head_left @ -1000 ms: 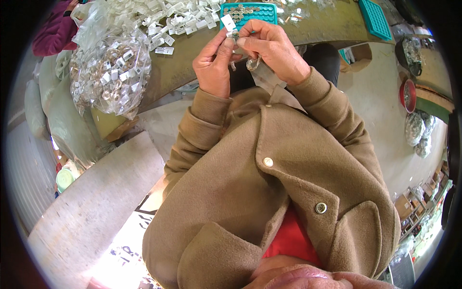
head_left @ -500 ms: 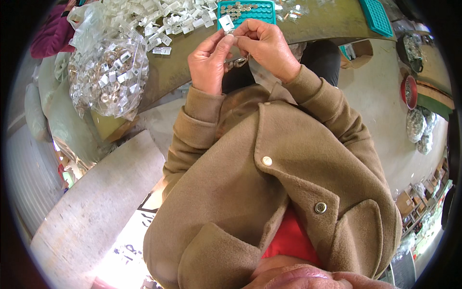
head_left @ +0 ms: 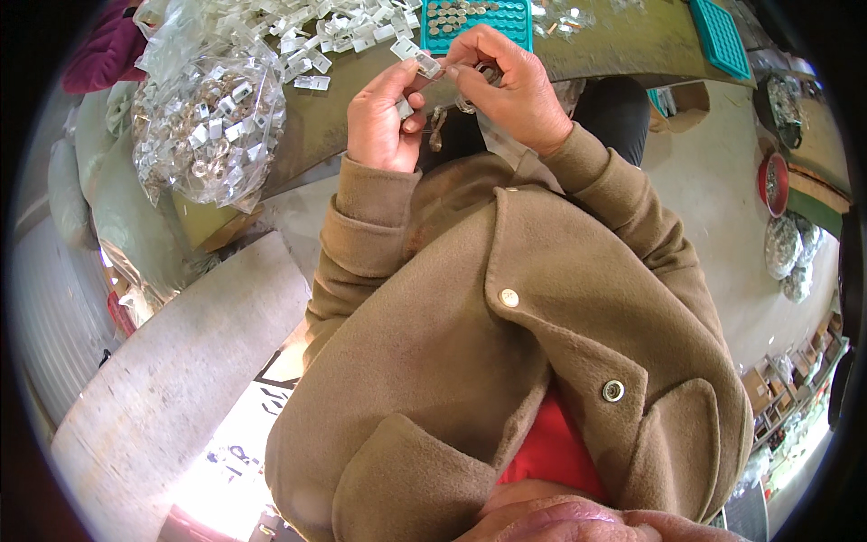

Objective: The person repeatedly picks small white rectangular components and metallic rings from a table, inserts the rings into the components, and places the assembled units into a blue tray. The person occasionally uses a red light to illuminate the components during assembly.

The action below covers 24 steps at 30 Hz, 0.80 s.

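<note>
Left hand (head_left: 381,126) pinches a white plastic piece (head_left: 408,51), thumb against fingers; another white bit (head_left: 404,109) sits against its curled fingers. Piece's long axis slants from beyond left thumb toward right hand (head_left: 517,95), near end just by right fingertips. Right's curled; can't tell what it grips.

A left hand (head_left: 383,122) pinches a white piece (head_left: 405,50) near the right hand (head_left: 517,90); turquoise tray (head_left: 516,27) beyond, filled clear bag (head_left: 209,131) left.
</note>
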Each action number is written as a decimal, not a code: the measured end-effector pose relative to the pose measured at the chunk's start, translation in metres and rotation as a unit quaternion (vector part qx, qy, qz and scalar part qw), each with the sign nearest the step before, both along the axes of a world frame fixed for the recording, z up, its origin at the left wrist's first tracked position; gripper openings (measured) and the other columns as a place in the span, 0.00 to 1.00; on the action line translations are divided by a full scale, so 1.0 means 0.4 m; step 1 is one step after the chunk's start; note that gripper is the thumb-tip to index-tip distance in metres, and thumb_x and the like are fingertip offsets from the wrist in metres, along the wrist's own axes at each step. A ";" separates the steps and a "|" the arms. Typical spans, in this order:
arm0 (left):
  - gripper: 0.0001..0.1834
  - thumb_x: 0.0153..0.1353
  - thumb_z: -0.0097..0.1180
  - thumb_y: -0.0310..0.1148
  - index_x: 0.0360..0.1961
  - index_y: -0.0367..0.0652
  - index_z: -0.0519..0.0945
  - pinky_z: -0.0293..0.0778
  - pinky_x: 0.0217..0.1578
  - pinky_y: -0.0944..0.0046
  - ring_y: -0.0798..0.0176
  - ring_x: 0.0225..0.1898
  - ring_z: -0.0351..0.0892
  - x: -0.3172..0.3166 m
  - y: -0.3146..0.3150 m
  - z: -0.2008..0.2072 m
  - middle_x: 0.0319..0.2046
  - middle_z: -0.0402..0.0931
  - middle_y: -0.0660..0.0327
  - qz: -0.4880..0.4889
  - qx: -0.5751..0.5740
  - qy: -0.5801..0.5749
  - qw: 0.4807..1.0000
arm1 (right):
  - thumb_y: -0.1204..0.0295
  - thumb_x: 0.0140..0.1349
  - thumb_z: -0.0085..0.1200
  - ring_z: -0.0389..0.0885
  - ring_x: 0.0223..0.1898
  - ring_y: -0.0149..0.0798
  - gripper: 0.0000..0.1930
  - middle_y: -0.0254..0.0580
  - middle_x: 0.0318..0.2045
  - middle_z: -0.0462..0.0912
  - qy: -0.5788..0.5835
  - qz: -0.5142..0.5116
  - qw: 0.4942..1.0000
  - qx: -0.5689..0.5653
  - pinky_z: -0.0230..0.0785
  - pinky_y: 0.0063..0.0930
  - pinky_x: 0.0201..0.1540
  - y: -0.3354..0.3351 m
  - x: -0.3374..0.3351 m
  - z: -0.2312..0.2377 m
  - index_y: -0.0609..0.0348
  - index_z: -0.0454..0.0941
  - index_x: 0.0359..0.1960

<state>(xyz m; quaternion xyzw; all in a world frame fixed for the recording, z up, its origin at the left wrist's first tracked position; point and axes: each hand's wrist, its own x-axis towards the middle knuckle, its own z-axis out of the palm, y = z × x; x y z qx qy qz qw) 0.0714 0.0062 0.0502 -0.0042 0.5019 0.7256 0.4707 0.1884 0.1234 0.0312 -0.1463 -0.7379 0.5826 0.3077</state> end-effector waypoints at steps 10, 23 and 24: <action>0.11 0.65 0.54 0.30 0.47 0.39 0.75 0.61 0.16 0.82 0.81 0.23 0.69 -0.017 -0.005 -0.028 0.45 0.80 0.56 -0.004 0.054 -0.171 0.984 | 0.79 0.58 0.53 0.73 0.24 0.30 0.05 0.36 0.23 0.75 0.007 -0.019 0.998 0.054 0.67 0.23 0.28 -0.011 0.001 -0.009 0.57 0.75 0.35; 0.13 0.66 0.55 0.31 0.48 0.38 0.76 0.77 0.25 0.82 0.67 0.47 0.81 -0.046 0.001 -0.073 0.47 0.80 0.56 -0.016 0.005 -0.120 0.993 | 0.72 0.57 0.57 0.79 0.33 0.49 0.05 0.42 0.29 0.80 -0.062 -0.090 0.981 0.159 0.72 0.37 0.37 0.066 0.026 -0.046 0.56 0.79 0.35; 0.13 0.66 0.55 0.31 0.49 0.37 0.76 0.78 0.26 0.81 0.65 0.50 0.80 -0.047 0.002 -0.075 0.47 0.80 0.56 -0.006 0.002 -0.098 0.995 | 0.72 0.57 0.57 0.79 0.33 0.49 0.05 0.42 0.29 0.80 -0.075 -0.112 0.982 0.135 0.73 0.37 0.37 0.085 0.026 -0.046 0.56 0.79 0.35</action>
